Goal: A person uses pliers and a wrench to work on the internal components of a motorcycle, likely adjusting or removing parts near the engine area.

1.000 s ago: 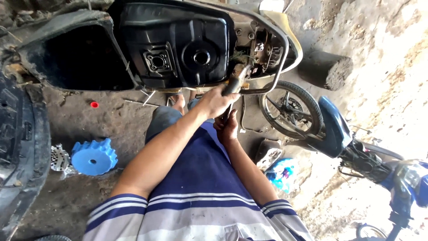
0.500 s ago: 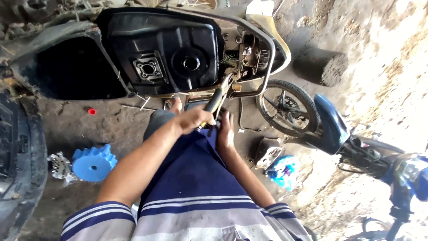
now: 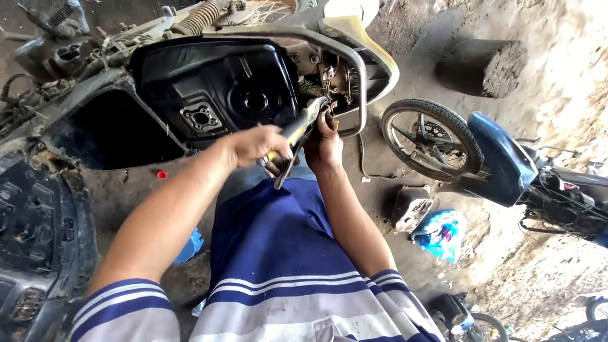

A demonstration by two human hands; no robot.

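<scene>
A stripped scooter lies before me, its black under-seat tub exposed. My left hand grips yellow-handled pliers, whose jaws point up into the wiring at the tail. My right hand is pressed against the tail just beside the pliers' head, under the grey grab rail. Its fingers are curled out of sight, so I cannot tell what they hold. My blue striped shirt fills the lower middle of the view.
A second motorcycle with a blue fender and front wheel stands at the right. A blue plastic bag and a loose part lie on the dirt. A black body panel is at the left, a stump behind.
The view has closed in on the scooter's tail. Both hands have moved up to the wiring there, with the pliers raised. The blue toothed part at the left has slipped out of view.
</scene>
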